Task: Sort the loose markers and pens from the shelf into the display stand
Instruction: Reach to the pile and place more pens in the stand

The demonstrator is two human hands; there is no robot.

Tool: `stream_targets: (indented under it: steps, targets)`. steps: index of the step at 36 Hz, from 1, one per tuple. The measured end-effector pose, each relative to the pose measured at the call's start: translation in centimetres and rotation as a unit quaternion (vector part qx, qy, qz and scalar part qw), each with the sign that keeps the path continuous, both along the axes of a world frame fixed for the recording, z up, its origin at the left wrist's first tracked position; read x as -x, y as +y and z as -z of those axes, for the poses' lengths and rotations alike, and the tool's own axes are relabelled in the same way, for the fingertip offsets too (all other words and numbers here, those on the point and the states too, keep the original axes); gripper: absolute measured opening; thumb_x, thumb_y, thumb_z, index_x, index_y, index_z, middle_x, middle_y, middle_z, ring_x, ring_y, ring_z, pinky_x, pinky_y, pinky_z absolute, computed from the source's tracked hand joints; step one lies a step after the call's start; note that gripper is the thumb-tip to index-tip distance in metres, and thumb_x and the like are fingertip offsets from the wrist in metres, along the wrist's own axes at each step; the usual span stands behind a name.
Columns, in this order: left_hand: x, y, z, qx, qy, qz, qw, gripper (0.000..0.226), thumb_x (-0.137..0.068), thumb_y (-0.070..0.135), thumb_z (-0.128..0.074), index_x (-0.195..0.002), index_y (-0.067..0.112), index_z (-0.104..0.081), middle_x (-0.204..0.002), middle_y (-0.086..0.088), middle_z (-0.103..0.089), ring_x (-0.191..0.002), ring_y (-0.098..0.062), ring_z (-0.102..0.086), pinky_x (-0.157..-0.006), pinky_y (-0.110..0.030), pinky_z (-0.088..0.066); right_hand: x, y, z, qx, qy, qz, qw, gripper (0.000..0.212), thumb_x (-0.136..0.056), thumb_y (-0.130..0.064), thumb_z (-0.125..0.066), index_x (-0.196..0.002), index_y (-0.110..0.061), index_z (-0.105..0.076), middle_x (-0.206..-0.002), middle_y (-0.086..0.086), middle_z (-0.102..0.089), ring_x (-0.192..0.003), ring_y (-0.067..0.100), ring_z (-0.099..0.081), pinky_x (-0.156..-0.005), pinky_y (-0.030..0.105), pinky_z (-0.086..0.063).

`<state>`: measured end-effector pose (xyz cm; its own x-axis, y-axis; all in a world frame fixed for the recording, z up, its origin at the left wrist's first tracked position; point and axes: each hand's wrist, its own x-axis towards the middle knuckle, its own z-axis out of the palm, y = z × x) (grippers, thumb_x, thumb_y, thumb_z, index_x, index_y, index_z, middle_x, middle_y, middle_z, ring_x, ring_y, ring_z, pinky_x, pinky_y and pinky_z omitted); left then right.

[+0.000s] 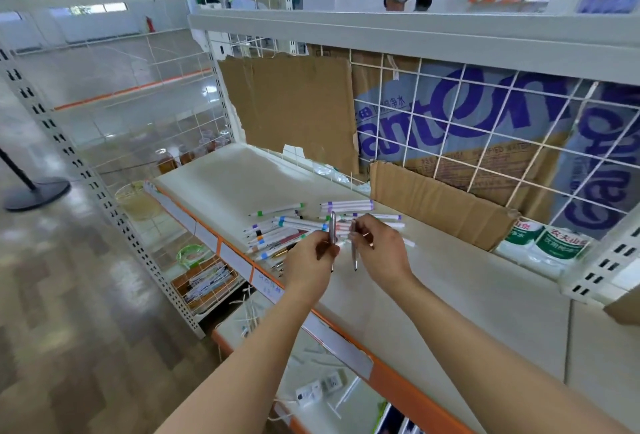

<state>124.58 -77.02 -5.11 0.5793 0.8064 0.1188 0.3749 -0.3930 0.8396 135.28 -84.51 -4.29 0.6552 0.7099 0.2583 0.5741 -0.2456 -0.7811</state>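
A heap of loose white markers [287, 227] with coloured caps lies on the cream shelf [467, 281], and a few darker pens [280, 253] sit at its near edge. My left hand [310, 262] grips a silver pen [332, 226], holding it upright just above the heap. My right hand [381, 250] pinches a second slim silver pen [354, 253], which hangs with its tip pointing down. The two hands are close together over the markers. No display stand is in view.
Torn cardboard [440, 201] leans against the wire grid at the back of the shelf. Water bottle packs [543, 243] sit at the right. The shelf's orange front edge [398, 374] runs diagonally. A lower shelf holds a wire basket [204, 281] and small items.
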Motion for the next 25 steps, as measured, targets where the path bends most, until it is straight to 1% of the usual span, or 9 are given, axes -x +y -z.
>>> stream_targets:
  steps: [2, 5, 9, 12, 14, 17, 19, 21, 25]
  targets:
    - [-0.2, -0.4, 0.2, -0.001, -0.007, -0.002, 1.0, 0.006, -0.089, 0.017, -0.06, -0.088, 0.014, -0.065, -0.078, -0.004, -0.064, -0.077, -0.027, -0.058, -0.071, -0.042, -0.046, -0.2, -1.0, 0.2, -0.025, -0.028, 0.018, 0.999, 0.009, -0.094, -0.011, -0.052, -0.086, -0.016, -0.051, -0.073, 0.008, -0.064, -0.071, 0.03, -0.058, -0.064, 0.039, -0.044]
    - [-0.9, -1.0, 0.0, 0.0, -0.025, 0.003, 1.0, 0.009, -0.091, 0.014, -0.058, -0.094, 0.012, -0.067, -0.082, -0.003, -0.065, -0.078, -0.023, -0.058, -0.068, -0.034, -0.043, -0.7, -2.6, 0.4, -0.046, -0.048, 0.054, 0.996, 0.014, -0.096, -0.008, -0.045, -0.088, -0.019, -0.043, -0.068, 0.006, -0.064, -0.065, 0.031, -0.059, -0.061, 0.041, -0.047]
    - [-2.1, -1.6, -0.1, -0.023, -0.029, 0.026, 0.999, 0.009, -0.09, 0.013, -0.06, -0.095, 0.01, -0.068, -0.082, -0.004, -0.061, -0.078, -0.022, -0.057, -0.063, -0.027, -0.036, -1.7, -4.9, 0.3, -0.054, -0.038, 0.092, 0.994, 0.01, -0.096, -0.006, -0.04, -0.094, -0.015, -0.046, -0.065, 0.002, -0.062, -0.06, 0.024, -0.058, -0.061, 0.04, -0.05]
    - [-2.8, -1.8, -0.3, -0.038, -0.043, 0.057, 0.997, 0.008, -0.09, 0.009, -0.059, -0.091, 0.009, -0.067, -0.074, 0.004, -0.054, -0.069, -0.014, -0.05, -0.056, -0.012, -0.031, -2.4, -6.6, 0.0, -0.05, -0.044, 0.126, 0.99, 0.016, -0.093, 0.0, -0.041, -0.099, -0.014, -0.048, -0.071, 0.004, -0.061, -0.064, 0.026, -0.058, -0.061, 0.041, -0.049]
    - [-3.2, -1.8, -0.2, -0.045, -0.044, 0.079, 0.995, 0.008, -0.09, 0.008, -0.058, -0.087, 0.01, -0.065, -0.073, 0.003, -0.054, -0.068, -0.014, -0.049, -0.056, -0.011, -0.031, -2.7, -7.5, -0.2, -0.053, -0.044, 0.149, 0.986, 0.024, -0.087, 0.008, -0.041, -0.099, -0.01, -0.05, -0.076, 0.006, -0.06, -0.068, 0.03, -0.058, -0.063, 0.041, -0.049]
    - [-3.8, -1.6, 0.1, -0.059, -0.05, 0.112, 0.991, 0.012, -0.09, 0.008, -0.059, -0.081, 0.015, -0.062, -0.075, -0.003, -0.058, -0.071, -0.018, -0.052, -0.06, -0.021, -0.033, -3.0, -8.8, -0.6, -0.059, -0.037, 0.191, 0.979, 0.027, -0.082, 0.013, -0.041, -0.089, -0.012, -0.048, -0.072, 0.006, -0.059, -0.066, 0.027, -0.058, -0.064, 0.041, -0.048]
    - [-4.2, -1.5, 0.1, -0.068, -0.06, 0.123, 0.988, 0.01, -0.089, 0.007, -0.06, -0.082, 0.013, -0.064, -0.075, -0.003, -0.06, -0.07, -0.018, -0.053, -0.06, -0.02, -0.035, -3.0, -9.7, -0.8, -0.065, -0.038, 0.221, 0.972, 0.023, -0.085, 0.011, -0.044, -0.086, -0.012, -0.049, -0.068, 0.006, -0.061, -0.063, 0.025, -0.059, -0.062, 0.039, -0.047]
    - [-4.4, -1.5, 0.0, -0.07, -0.06, 0.141, 0.986, 0.007, -0.089, 0.005, -0.06, -0.085, 0.008, -0.065, -0.074, -0.002, -0.058, -0.069, -0.017, -0.052, -0.058, -0.012, -0.033, -3.0, -10.6, -0.8, -0.065, -0.038, 0.248, 0.966, 0.017, -0.088, 0.004, -0.05, -0.084, -0.013, -0.05, -0.066, 0.004, -0.062, -0.06, 0.02, -0.058, -0.059, 0.036, -0.046]
    - [-5.2, -1.9, 0.0, -0.044, -0.056, 0.185, 0.98, 0.005, -0.09, 0.005, -0.06, -0.089, 0.007, -0.064, -0.082, -0.005, -0.062, -0.072, -0.018, -0.057, -0.06, -0.009, -0.037, -2.5, -12.7, -0.5, -0.048, -0.088, 0.334, 0.937, 0.005, -0.089, -0.01, -0.059, -0.087, -0.015, -0.057, -0.073, -0.003, -0.063, -0.065, 0.02, -0.058, -0.055, 0.032, -0.043]
